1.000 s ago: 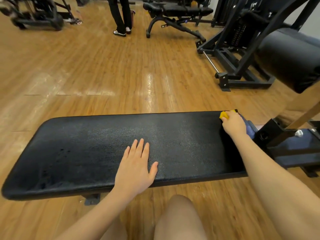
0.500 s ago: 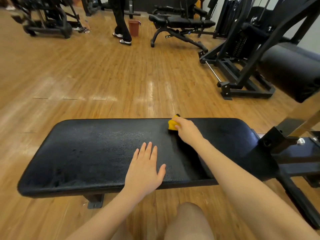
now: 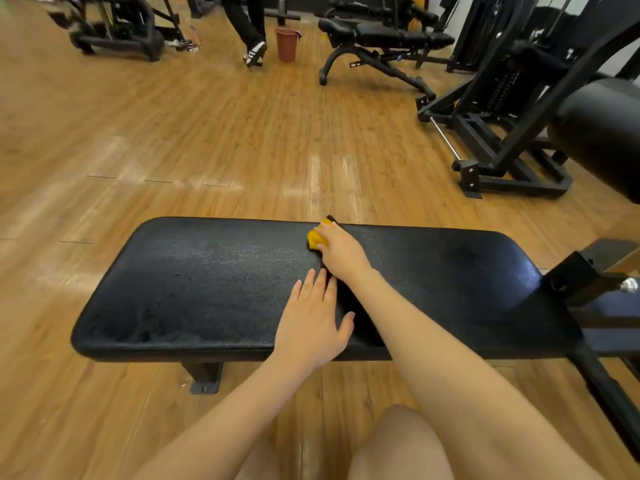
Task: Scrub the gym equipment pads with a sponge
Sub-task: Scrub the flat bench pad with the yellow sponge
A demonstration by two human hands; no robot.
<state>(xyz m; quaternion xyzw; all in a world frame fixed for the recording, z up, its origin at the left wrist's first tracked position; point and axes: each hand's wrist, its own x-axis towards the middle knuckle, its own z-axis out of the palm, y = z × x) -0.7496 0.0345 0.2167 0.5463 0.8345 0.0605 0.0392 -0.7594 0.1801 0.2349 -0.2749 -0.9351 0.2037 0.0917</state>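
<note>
Scrubbing in hand, head view, the only view.

Item: bench [image 3: 207,289], black padded top, long side lying across the picture, on a wood floor [image 3: 173,133].
Item: sponge [image 3: 318,238], yellow with a dark strip showing at its far side, on the pad at the far edge of the bench, about midway along.
Item: right hand [image 3: 343,252], fingers curled over the sponge and pressing it to the pad.
Item: left hand [image 3: 311,320], flat on the pad near the near edge, fingers straight and close together, thumb out, holding nothing; it looks to be steadying the bench.
Item: second bench [image 3: 384,36], a brown bucket [image 3: 286,45] and a person's legs [image 3: 247,26], all well beyond the far edge.
Item: machine frame [image 3: 502,133] and a round black pad [image 3: 602,133], off the right end.

Progress, as a judgement: the pad from the middle to the right end looks darker and evenly wet, so likely gone over. The left stretch shows a duller grey sheen and blotchy marks toward the near left corner, so that part seems left to do. The round black pad and other equipment show no sign of cleaning that can be made out.

Writing: no brand, label or lettering can be read anywhere.
</note>
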